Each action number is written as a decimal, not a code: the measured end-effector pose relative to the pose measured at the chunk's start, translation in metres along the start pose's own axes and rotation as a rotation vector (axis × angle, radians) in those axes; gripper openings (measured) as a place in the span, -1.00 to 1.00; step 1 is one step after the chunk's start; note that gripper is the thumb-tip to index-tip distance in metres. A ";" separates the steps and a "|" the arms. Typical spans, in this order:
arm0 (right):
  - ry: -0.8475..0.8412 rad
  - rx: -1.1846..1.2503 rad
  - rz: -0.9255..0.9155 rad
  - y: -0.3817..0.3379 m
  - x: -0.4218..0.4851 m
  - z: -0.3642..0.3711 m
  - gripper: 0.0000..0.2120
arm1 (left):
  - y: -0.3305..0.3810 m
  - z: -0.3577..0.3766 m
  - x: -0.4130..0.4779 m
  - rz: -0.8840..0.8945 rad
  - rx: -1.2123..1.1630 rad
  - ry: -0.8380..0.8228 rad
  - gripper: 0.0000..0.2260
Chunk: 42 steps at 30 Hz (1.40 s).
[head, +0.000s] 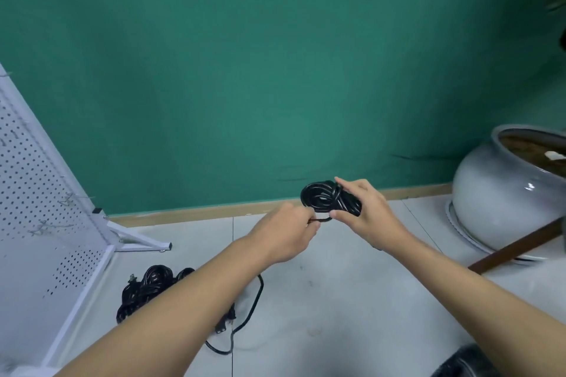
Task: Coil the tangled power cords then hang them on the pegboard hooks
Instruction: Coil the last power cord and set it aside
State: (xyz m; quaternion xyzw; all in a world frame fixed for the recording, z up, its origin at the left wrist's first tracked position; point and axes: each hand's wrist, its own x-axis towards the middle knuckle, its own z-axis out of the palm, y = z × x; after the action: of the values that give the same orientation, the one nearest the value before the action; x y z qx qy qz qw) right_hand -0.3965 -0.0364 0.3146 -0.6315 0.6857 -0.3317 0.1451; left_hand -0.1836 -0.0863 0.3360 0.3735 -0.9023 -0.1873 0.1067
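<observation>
A coiled black power cord (321, 199) is held up in front of the green wall. My right hand (364, 211) grips the coil from the right, fingers over its top and thumb underneath. My left hand (288, 232) pinches the cord's loose end just left of the coil. On the floor at lower left lies a pile of tangled black cords (147, 288), partly hidden by my left forearm, with a loose strand and plug (226, 320) trailing to the right. The white pegboard (36, 193) stands at the far left with small metal hooks (69, 200) on it.
A large grey ceramic pot (502, 196) sits on the floor at right, with a brown wooden stick (517, 248) leaning in front of it. The pegboard's white foot (144, 242) sticks out across the floor. A dark object (462, 361) shows at the bottom right edge.
</observation>
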 end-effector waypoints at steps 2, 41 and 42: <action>-0.094 -0.049 -0.024 -0.001 -0.003 -0.001 -0.31 | 0.000 -0.009 -0.004 0.115 0.088 0.051 -0.79; -0.333 0.920 0.037 -0.059 -0.018 -0.008 -0.53 | -0.036 0.004 0.004 -0.313 -0.624 0.114 -0.71; -0.303 0.897 0.038 -0.062 -0.018 -0.007 -0.50 | -0.035 0.012 0.006 -0.322 -0.559 0.057 -0.72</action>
State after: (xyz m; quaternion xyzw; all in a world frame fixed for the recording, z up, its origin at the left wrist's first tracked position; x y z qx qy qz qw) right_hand -0.3503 -0.0164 0.3548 -0.5350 0.4573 -0.4965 0.5081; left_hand -0.1696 -0.1103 0.3104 0.4729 -0.7417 -0.4318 0.1996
